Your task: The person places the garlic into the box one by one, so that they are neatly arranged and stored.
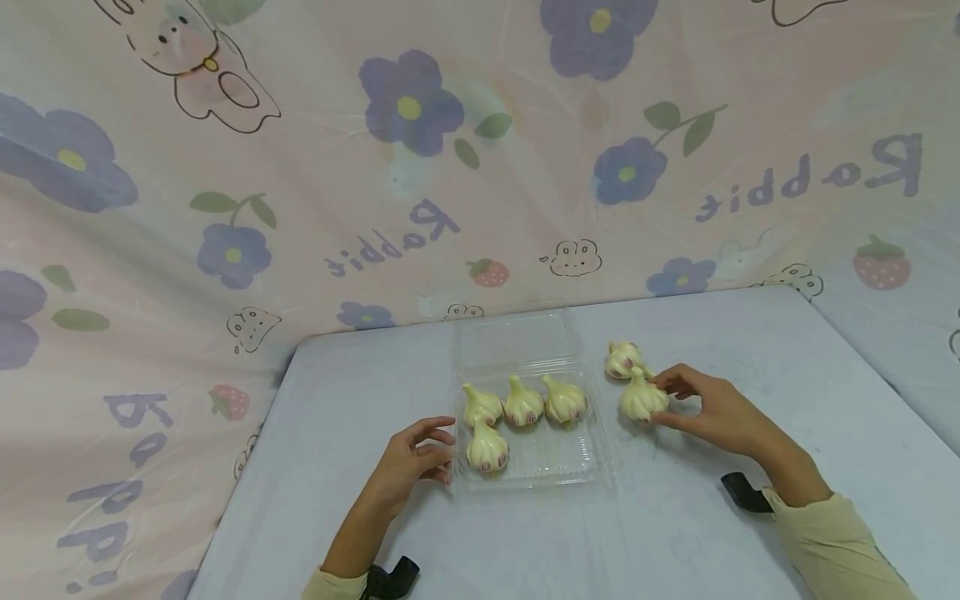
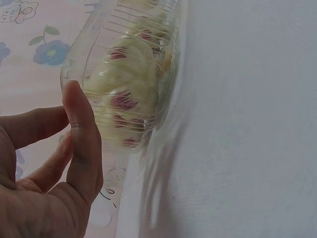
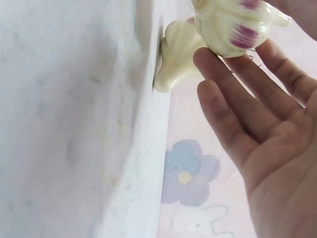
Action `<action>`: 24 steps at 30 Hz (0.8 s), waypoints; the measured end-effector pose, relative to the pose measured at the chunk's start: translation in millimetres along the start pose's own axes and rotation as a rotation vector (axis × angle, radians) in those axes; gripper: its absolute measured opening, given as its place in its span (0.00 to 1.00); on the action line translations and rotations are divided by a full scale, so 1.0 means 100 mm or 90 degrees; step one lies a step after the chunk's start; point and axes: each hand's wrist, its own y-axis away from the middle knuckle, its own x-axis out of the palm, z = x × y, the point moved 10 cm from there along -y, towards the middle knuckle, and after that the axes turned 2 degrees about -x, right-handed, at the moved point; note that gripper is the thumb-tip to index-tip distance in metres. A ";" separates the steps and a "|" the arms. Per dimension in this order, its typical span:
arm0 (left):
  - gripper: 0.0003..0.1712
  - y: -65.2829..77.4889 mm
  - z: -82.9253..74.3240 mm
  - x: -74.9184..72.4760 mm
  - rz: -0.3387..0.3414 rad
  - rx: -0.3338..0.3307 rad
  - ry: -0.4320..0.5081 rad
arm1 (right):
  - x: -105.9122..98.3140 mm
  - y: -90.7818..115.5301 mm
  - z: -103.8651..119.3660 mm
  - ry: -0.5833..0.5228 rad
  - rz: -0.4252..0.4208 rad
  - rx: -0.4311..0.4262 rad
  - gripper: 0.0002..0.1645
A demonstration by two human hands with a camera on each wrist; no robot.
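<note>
Head view: right fingers (image 1: 681,378) pinch a garlic bulb (image 1: 642,399), left fingers (image 1: 431,427) loosely bent beside the box (image 1: 551,458).

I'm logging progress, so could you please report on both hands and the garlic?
Right hand holding a garlic bulb; left hand at left edge of clear box; four bulbs inside; no obstruction visible.

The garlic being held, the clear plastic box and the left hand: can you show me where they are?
Held garlic bulb (image 1: 642,399), head view: on its rounded body.
Clear plastic clamshell box (image 1: 551,456), head view: on the bare floor of its base.
Left hand (image 1: 407,467), head view: on the middle of the hand.
</note>
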 end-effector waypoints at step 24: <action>0.28 -0.01 0.00 -0.01 -0.017 0.008 0.027 | -0.10 0.02 0.01 0.030 -0.018 -0.010 0.25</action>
